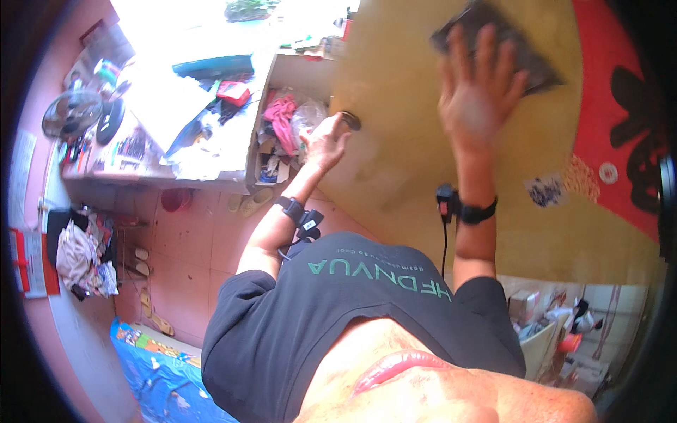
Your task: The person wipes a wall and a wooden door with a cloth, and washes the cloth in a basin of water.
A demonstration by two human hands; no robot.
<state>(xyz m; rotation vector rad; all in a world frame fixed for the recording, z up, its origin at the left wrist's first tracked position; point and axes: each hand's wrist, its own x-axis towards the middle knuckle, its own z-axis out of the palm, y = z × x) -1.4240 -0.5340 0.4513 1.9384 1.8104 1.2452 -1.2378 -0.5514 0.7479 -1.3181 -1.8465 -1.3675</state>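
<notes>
A yellow-brown door panel point(391, 158) fills the right of the view before me. My left hand point(327, 141) is at the panel's left edge, its fingers on a round dark door knob point(351, 121). Higher up and to the right, my right hand point(476, 90) presses flat with spread fingers on a dark folded cloth point(529, 61), which lies against the panel. The right hand is slightly blurred. Part of the cloth is hidden under the palm. Each wrist wears a black strap with a small device.
A red paper point(608, 95) with black brushwork and a small torn sticker point(546, 190) are on the panel. At left stand a cluttered desk point(153, 177), a fan point(72, 113) and an open cabinet point(299, 66) with bags and cloth. A stool point(127, 224) holds clothes; slippers point(256, 202) lie on the floor.
</notes>
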